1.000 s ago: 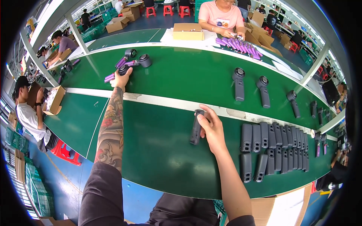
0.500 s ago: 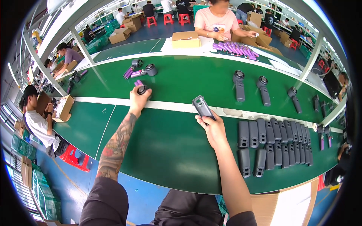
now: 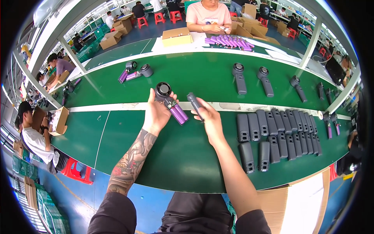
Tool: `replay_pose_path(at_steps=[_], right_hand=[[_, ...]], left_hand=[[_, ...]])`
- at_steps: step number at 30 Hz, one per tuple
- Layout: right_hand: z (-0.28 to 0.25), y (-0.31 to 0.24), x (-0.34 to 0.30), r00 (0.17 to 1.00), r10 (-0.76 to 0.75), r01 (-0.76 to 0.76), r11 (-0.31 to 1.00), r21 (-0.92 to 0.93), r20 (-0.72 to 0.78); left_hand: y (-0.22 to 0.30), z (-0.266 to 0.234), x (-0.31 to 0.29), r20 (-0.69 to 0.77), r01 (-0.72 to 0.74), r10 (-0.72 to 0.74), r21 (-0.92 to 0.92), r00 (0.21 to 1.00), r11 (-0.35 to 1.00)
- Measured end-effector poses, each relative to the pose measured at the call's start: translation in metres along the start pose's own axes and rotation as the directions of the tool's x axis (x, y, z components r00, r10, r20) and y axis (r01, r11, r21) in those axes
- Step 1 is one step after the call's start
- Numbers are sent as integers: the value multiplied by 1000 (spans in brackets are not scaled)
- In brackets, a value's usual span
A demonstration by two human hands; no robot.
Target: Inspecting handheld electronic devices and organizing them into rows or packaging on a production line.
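Observation:
My left hand (image 3: pixel 155 116) holds a small handheld fan's round dark head (image 3: pixel 163 89), its thumb stretched out to the side. Purple battery cells (image 3: pixel 179 114) stick out from the head toward the lower right, uncovered. My right hand (image 3: pixel 210 121) grips a grey handle shell (image 3: pixel 192 102) between thumb and fingers, its narrow side facing up. Shell and cells are close together but apart, above the near edge of the green belt. To the right, rows of similar grey handle shells (image 3: pixel 274 145) lie on the green table (image 3: pixel 187 163).
On the green belt (image 3: pixel 187 74) lie two uncovered fan units (image 3: pixel 145 71) at left and several fans with grey handles (image 3: pixel 265 82) at right. Across it, a person (image 3: pixel 208 17) sits behind a pile of purple cells (image 3: pixel 230 41). White posts (image 3: pixel 311 45) rise beside the belt.
My left hand has brought the fan head from the belt toward me and to the right, turning it face up. My right hand has raised the shell slightly leftward and turned it.

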State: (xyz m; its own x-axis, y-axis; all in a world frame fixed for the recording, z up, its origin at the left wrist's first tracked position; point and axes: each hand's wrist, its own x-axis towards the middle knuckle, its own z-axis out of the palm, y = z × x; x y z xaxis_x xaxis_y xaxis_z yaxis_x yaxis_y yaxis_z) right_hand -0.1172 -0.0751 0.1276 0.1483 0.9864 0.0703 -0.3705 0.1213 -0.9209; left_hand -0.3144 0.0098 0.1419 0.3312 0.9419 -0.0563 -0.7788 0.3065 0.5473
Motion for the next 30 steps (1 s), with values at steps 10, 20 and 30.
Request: replay_pose_path(at_steps=[10,20,30], right_hand=[[27,12,-16,829,-490,515,483,-708,270],[26,21,-12,801,-496,559,422,-713,335],[16,6,-9,988,-64,136,789,-599,141]], left_hand=[[-15,3,-8,157,7,-15,49,988,999],[-15,0,-16,292,-99,14,277,956,956],[-17,10,-23,374,-181,-29,512,927,840]])
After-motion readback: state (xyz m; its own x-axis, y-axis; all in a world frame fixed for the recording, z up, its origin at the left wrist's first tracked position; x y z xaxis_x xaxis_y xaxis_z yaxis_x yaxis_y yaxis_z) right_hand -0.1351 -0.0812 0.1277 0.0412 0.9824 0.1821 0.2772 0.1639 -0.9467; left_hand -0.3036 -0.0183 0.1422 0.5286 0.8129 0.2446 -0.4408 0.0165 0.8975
